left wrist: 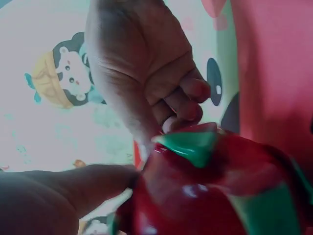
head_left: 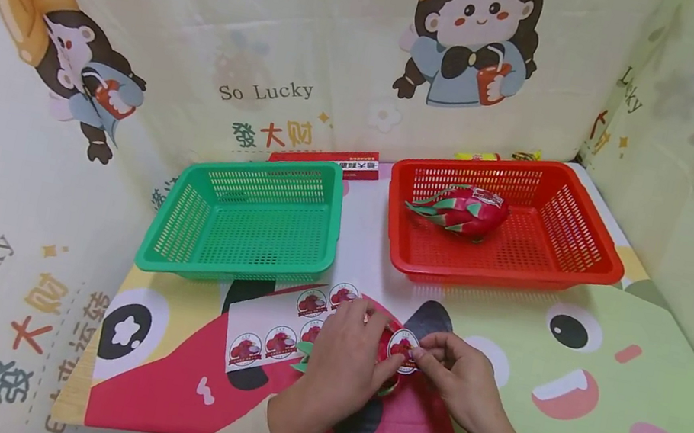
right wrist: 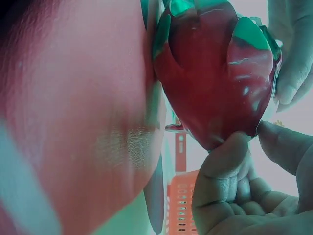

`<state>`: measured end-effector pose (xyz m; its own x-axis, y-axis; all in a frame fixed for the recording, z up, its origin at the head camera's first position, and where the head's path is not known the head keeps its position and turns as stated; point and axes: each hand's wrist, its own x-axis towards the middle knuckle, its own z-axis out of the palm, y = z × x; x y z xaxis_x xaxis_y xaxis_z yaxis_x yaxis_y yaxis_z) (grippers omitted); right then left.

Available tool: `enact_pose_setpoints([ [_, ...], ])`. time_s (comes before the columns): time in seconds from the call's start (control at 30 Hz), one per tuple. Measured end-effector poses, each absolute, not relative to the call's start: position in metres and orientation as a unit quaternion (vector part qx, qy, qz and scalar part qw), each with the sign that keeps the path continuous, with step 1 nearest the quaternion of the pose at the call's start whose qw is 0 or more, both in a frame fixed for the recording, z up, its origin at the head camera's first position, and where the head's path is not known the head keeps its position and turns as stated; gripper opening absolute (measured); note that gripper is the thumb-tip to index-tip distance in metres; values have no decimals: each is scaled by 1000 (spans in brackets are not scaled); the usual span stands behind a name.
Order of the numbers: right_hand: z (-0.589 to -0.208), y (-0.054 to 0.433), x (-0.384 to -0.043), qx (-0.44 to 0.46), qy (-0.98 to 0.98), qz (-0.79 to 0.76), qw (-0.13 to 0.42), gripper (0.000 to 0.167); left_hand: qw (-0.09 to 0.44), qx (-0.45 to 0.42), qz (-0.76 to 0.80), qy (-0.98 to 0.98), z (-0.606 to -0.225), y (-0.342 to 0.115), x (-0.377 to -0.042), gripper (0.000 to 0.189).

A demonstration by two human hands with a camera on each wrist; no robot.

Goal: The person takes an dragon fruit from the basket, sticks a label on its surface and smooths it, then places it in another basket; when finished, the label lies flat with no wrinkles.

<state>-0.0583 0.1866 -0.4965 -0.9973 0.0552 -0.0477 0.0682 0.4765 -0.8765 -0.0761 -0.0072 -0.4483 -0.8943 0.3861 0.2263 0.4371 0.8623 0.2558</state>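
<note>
A red dragon fruit with green scales [right wrist: 210,78] lies under my left hand [head_left: 340,351], which grips it over the table. In the head view that hand hides most of the fruit. On its right side is a round white sticker with a fruit picture [head_left: 402,345]. My right hand [head_left: 465,377] pinches the sticker's right edge between thumb and forefinger, right at the fruit's surface. To the left, partly under my left hand, lies a white sheet of stickers [head_left: 246,315] bearing several more round ones.
Behind the sheet stands a green plastic basket [head_left: 247,230] with nothing in it. A red basket [head_left: 564,247] at the back right holds another dragon fruit [head_left: 469,211] with a label on top. A flat red box [head_left: 363,165] lies against the back wall.
</note>
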Motion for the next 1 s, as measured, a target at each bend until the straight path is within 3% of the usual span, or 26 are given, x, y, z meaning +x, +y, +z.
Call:
enact_pose_setpoints([
  [0.13, -500, 186, -59, 43, 861, -507, 11, 29, 24, -183, -187, -965, -454, -10, -79, 75],
  [0.2, -502, 185, -58, 37, 857, -514, -6, 31, 25, -201, -201, -958, -456, -12, -81, 73],
  [0.37, -510, 182, -55, -34, 843, -526, -107, 25, 109, -331, -187, -918, -459, -14, -84, 45],
  [0.47, -515, 179, -53, -67, 839, -522, -140, 23, 140, -361, -165, -907, -460, -14, -85, 34],
  [0.63, -517, 177, -55, -37, 841, -528, -113, 20, 142, -338, -186, -912, -464, -13, -84, 30],
  [1.0, -511, 174, -61, 31, 851, -521, -60, 20, 80, -210, -300, -927, -468, -4, -81, 36],
])
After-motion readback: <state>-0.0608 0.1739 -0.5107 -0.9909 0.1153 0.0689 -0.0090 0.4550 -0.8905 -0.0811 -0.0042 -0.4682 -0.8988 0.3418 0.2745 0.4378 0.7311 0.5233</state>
